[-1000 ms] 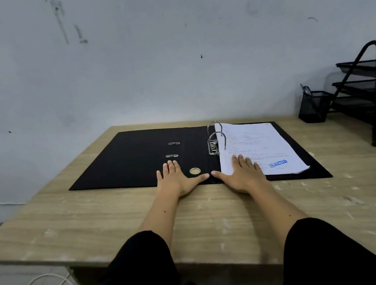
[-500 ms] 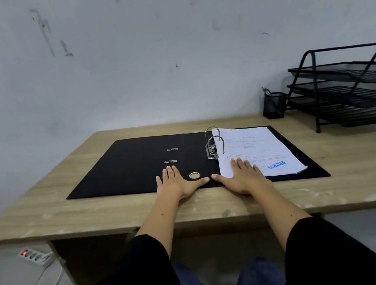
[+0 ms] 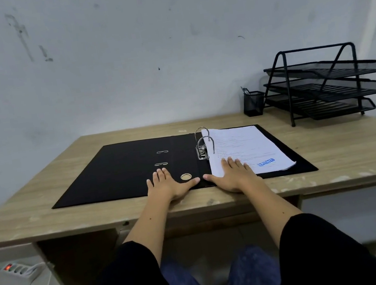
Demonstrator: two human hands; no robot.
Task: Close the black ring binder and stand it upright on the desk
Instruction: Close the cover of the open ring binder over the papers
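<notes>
The black ring binder [image 3: 118,171] lies wide open and flat on the wooden desk [image 3: 343,152]. Its metal rings [image 3: 203,145] stand up at the spine, and a stack of white printed sheets [image 3: 243,149] with a blue stamp rests on the right cover. My left hand [image 3: 169,183] lies flat, fingers spread, on the binder's near edge beside the round spine hole [image 3: 185,176]. My right hand [image 3: 231,175] lies flat on the lower left corner of the sheets. Neither hand grips anything.
A black three-tier mesh letter tray [image 3: 326,84] stands at the back right, with a black mesh pen cup [image 3: 252,103] beside it. The wall runs right behind the desk. A power strip [image 3: 19,270] and white cable lie on the floor at left.
The camera has pulled back and tilted down, showing the desk's front edge, my legs and the floor. Both hands stay flat on the open binder.
</notes>
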